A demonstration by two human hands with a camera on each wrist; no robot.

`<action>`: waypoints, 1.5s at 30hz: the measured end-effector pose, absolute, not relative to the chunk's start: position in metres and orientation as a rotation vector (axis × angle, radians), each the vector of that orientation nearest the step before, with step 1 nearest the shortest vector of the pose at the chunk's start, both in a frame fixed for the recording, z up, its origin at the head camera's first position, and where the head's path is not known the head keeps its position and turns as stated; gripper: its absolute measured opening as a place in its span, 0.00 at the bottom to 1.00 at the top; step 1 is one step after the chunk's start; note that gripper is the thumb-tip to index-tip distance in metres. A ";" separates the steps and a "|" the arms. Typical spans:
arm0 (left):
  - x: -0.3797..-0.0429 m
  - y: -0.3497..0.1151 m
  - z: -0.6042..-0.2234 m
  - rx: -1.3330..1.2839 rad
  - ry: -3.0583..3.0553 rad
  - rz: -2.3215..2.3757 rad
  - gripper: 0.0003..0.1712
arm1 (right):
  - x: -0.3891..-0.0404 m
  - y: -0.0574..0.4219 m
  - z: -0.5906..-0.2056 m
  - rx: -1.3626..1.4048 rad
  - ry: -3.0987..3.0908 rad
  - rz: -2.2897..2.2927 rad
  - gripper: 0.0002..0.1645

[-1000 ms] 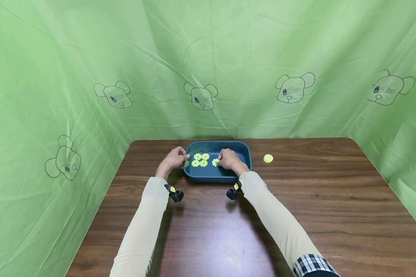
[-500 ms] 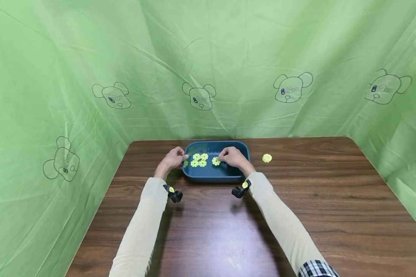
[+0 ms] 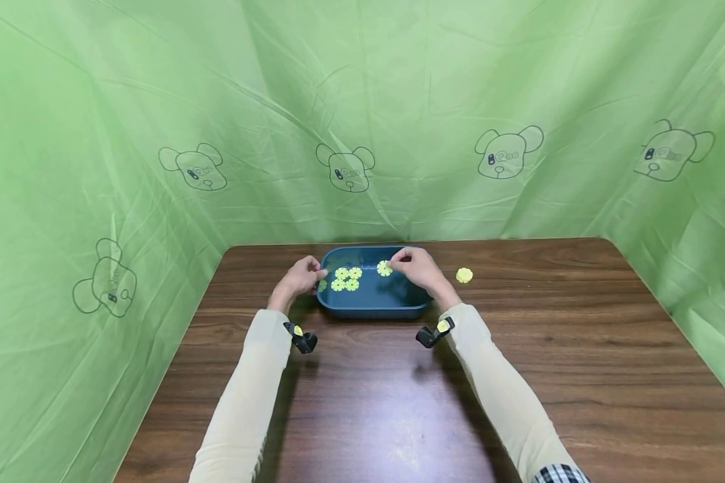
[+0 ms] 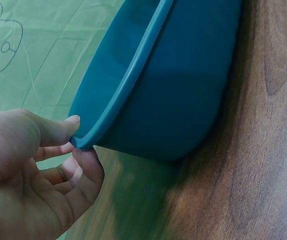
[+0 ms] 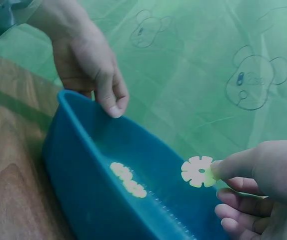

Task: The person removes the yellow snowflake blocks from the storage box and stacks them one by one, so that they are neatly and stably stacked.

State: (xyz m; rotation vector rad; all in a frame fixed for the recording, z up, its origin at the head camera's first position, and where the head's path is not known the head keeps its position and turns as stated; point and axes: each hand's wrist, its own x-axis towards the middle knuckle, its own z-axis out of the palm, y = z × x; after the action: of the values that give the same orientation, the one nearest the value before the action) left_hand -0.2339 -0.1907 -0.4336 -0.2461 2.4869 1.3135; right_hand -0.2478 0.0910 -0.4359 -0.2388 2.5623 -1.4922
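Observation:
A blue plastic basin (image 3: 374, 313) stands on the table near its back edge. My left hand (image 3: 302, 276) pinches the basin's left rim between thumb and fingers, as the left wrist view shows up close. Between the thumb and fingers of my right hand (image 3: 419, 268) is a yellow flower-shaped disc (image 5: 197, 171) with a small centre hole and slotted edge. In the right wrist view the disc is up at the level of the far rim. Several yellow flower-shaped discs (image 3: 346, 279) lie grouped on the basin floor, left of centre.
Another yellow disc (image 3: 464, 275) lies on the brown wooden table (image 3: 550, 335), to the right of the basin. A green curtain (image 3: 423, 134) with printed bear heads hangs behind the table and at both sides.
My right hand has lifted the yellow flower-shaped disc up from low in the basin and moved slightly back and right. The left hand keeps its grip on the rim.

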 end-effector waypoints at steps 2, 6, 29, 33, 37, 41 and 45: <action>-0.234 -0.191 -0.434 -0.241 2.482 1.320 0.11 | -0.247 0.095 -0.432 -0.240 2.571 -1.531 0.12; -0.234 -0.192 -0.434 -0.226 2.461 1.342 0.11 | -0.243 0.104 -0.426 -0.237 2.592 -1.596 0.11; -0.234 -0.192 -0.431 -0.229 2.450 1.347 0.12 | -0.242 0.158 -0.432 0.091 2.557 -1.867 0.19; -0.234 -0.191 -0.431 -0.233 2.448 1.351 0.12 | -0.240 0.166 -0.432 0.143 2.545 -1.895 0.19; -0.234 -0.191 -0.431 -0.237 2.445 1.353 0.12 | -0.238 0.173 -0.434 0.207 2.536 -1.907 0.20; -0.234 -0.191 -0.431 -0.232 2.447 1.351 0.12 | -0.238 0.181 -0.443 0.263 2.534 -1.917 0.21; -0.234 -0.191 -0.432 -0.228 2.443 1.358 0.11 | -0.238 0.188 -0.452 0.318 2.551 -1.920 0.20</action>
State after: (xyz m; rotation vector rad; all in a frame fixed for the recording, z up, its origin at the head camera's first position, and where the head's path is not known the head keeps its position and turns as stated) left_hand -0.2338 -0.1910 -0.4319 -0.2275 2.4434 1.3581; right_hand -0.2379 0.1885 -0.4516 0.3184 2.5509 -1.9195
